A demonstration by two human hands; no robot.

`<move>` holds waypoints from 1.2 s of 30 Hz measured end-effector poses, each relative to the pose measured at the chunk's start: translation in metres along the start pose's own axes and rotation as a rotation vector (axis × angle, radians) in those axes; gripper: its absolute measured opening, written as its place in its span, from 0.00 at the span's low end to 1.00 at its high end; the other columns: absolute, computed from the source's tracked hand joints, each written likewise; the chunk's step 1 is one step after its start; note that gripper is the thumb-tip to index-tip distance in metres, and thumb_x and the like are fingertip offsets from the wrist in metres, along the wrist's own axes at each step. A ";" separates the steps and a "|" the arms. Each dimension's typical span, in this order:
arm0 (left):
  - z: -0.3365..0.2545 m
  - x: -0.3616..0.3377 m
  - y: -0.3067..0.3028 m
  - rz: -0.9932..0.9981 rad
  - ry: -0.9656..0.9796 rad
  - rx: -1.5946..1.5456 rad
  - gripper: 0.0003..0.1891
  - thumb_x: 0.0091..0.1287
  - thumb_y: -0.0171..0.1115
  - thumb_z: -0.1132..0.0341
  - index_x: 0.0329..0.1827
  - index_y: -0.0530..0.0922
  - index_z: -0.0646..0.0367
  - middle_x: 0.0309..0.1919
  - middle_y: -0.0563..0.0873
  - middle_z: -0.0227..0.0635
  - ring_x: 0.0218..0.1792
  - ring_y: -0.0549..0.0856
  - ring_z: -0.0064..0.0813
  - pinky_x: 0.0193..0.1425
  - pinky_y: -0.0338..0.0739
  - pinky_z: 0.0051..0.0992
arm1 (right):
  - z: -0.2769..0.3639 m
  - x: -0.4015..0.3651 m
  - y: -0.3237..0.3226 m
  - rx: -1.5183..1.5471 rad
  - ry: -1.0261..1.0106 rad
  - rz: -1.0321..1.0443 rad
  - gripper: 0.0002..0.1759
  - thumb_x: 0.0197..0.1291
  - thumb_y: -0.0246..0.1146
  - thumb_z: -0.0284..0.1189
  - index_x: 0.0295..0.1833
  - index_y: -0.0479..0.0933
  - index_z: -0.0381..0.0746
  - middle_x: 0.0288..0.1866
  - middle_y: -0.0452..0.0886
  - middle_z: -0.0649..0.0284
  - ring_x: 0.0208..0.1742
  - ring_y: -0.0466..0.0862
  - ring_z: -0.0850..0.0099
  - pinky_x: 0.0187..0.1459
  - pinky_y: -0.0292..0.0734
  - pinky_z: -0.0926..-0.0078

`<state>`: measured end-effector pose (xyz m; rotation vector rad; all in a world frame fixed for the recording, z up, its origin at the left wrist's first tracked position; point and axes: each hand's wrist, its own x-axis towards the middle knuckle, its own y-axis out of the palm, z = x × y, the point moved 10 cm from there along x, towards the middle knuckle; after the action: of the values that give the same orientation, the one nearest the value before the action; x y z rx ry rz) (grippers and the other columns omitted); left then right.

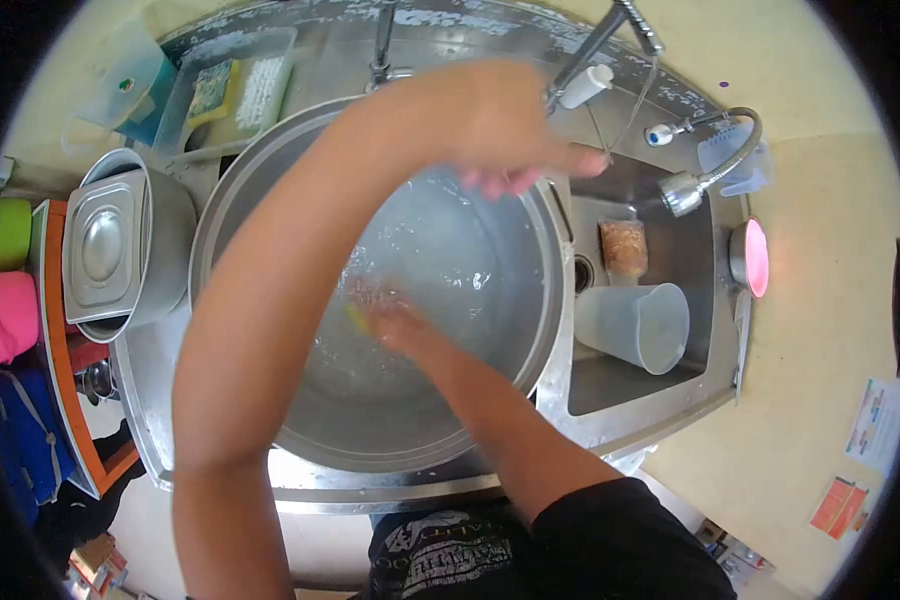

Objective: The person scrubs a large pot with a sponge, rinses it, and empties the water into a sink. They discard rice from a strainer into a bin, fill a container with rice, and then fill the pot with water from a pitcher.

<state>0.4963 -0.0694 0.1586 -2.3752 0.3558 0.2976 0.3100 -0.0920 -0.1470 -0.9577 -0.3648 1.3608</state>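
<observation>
Dipping into water [440, 260] inside the metal basin [370, 460], the right hand [395, 322] touches a yellow item [358, 318]; blur hides whether it grips. The left hand [500, 125], grip unclear too, hovers above the basin's far side. The right sink [600, 388] holds a pitcher [620, 320] and packet [624, 248].

A round metal basin [390, 462] holds cloudy, rippled water [450, 310], with a blurred yellow item [358, 319] near its middle.

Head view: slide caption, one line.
Right hand in cloudy, rippling water inside a large round grey metal basin, blurred left hand raised over its far side.
</observation>
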 end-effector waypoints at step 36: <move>0.225 -0.393 0.180 -1.175 -0.637 -0.062 0.25 0.53 0.66 0.81 0.57 0.78 0.59 0.44 0.76 0.44 0.45 0.76 0.40 0.53 0.71 0.35 | -0.014 0.007 0.035 -0.513 -0.266 0.370 0.29 0.62 0.53 0.32 0.70 0.62 0.40 0.74 0.56 0.48 0.75 0.57 0.56 0.73 0.53 0.61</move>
<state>0.0425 0.0230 0.0056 -1.9950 -1.2916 0.4473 0.2991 -0.0931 -0.1840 -1.3120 -0.7951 1.7846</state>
